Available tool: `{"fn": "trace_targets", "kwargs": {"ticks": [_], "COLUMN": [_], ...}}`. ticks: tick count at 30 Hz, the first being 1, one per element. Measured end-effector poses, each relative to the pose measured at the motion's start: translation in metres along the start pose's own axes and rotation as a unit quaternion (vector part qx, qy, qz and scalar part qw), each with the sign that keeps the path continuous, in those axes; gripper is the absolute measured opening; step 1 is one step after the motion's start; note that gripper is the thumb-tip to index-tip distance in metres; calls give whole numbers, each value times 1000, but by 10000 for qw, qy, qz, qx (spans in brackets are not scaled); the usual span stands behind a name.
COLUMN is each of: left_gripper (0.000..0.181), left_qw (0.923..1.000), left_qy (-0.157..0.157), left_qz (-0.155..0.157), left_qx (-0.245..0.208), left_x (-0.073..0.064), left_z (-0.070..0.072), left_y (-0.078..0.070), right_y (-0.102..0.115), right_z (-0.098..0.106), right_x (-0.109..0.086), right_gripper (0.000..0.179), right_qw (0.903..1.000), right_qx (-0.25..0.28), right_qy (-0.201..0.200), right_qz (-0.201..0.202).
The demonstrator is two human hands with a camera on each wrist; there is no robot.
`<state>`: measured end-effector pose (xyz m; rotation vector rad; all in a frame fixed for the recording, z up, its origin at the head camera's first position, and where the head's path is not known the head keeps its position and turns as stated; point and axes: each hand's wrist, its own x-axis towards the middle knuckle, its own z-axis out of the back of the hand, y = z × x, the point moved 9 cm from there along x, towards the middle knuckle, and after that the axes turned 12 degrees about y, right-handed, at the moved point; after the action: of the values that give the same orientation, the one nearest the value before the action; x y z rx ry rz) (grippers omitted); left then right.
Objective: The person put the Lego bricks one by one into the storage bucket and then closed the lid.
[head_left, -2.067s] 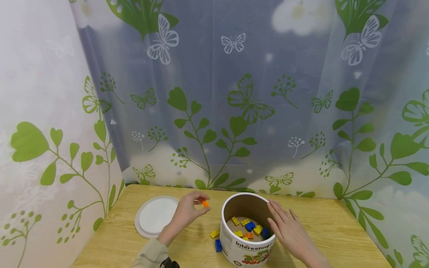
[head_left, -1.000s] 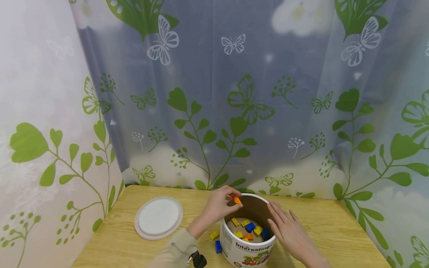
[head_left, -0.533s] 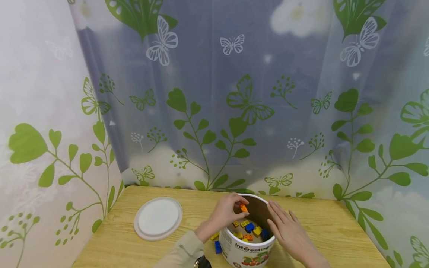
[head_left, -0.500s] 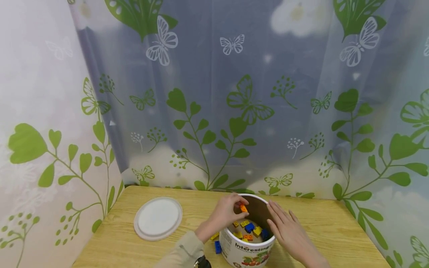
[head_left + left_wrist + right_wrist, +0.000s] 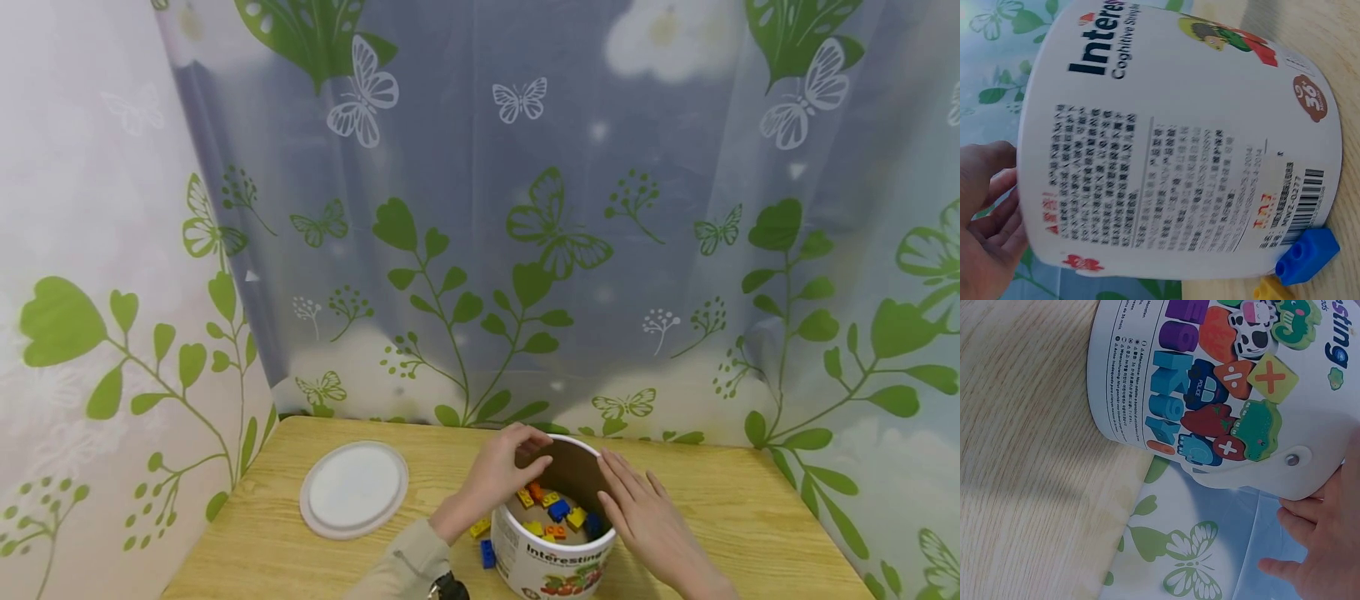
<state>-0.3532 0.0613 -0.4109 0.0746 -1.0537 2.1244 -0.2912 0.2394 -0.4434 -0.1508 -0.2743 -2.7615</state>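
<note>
A white round tub (image 5: 555, 557) with a printed label holds several yellow, blue and orange toy building bricks (image 5: 558, 510). My left hand (image 5: 504, 468) is over its left rim, thumb and fingers apart with nothing between them. Below that hand an orange brick (image 5: 535, 491) lies in the tub. My right hand (image 5: 651, 515) rests its straight fingers on the tub's right rim. In the left wrist view, the left hand (image 5: 988, 219) is beside the tub's rim; its fingertips are hidden. In the right wrist view, the right hand (image 5: 1329, 544) touches the tub near a handle rivet.
Left of the tub, on the wooden table (image 5: 255, 533), lie a yellow brick (image 5: 481, 527) and a blue brick (image 5: 488, 553). A round white lid (image 5: 354, 489) lies farther left. A patterned curtain (image 5: 480, 250) hangs behind the table.
My left hand has moved right from over the table to the tub and has let go of the orange brick, which is now inside. The right hand has stayed on the rim.
</note>
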Motion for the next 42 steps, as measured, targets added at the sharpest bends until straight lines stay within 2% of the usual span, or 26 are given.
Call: {"fn": "trace_targets", "kwargs": {"ticks": [5, 10, 18, 24, 31, 34, 37, 42], "left_gripper": [20, 19, 21, 22, 21, 22, 23, 25], "left_qw": [9989, 9978, 9959, 9947, 9934, 9939, 9951, 9967], "left_qy": [-319, -554, -899, -999, -1060, -984, -822, -375], "left_qz": [-309, -338, -114, 214, 414, 467, 538, 725], "left_qx": [-156, -155, 2, -151, -162, -177, -118, 37], "left_x": [-6, -11, -22, -32, -46, -51, -56, -63], "left_z": [15, 28, 51, 60, 59, 54, 47, 27], "left_y": [-3, 0, 10, 26, 45, 55, 65, 82], "right_y": [0, 0, 1, 1, 1, 1, 1, 0], "right_z": [0, 0, 0, 1, 1, 1, 1, 0], "right_x": [0, -1, 0, 0, 0, 0, 0, 0], "right_gripper": [52, 52, 53, 52, 52, 52, 53, 53], "right_qw": [10000, 10000, 10000, 10000, 10000, 10000, 10000, 10000], "right_qx": [2, -44, -61, -44, -10, -32, -65, -75], "right_qy": [-19, -11, -1, -6, 20, 34, 30, -1], "right_qz": [-2, -8, -7, 5, 4, 9, 19, 14]}}
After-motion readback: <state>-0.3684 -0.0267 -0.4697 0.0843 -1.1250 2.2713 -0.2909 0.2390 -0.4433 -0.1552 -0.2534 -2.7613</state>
